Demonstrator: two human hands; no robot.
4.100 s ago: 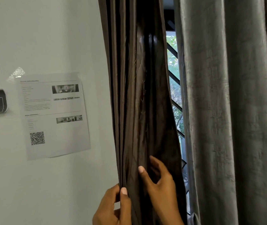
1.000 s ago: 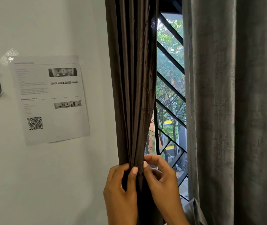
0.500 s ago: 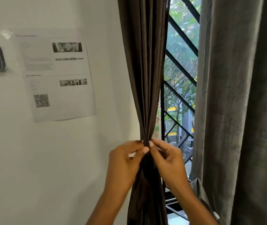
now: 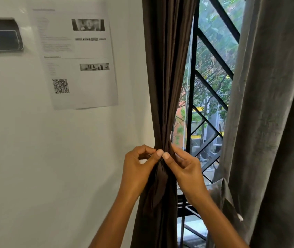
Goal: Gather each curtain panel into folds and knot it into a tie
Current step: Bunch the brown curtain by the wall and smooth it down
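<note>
now left hand (image 4: 139,169), right hand (image 4: 183,167) both pinching gathered brown curtain (image 4: 166,68), thumbs meeting.

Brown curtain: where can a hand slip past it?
Bare wall lies between the brown curtain and the paper notice, and below the notice. The gap toward the grey curtain is open, though the window grille blocks it behind. Crowded where left hand and right hand pinch the folds.

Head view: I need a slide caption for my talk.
Left hand and right hand pinch the gathered brown curtain panel, beside the black window grille.
</note>
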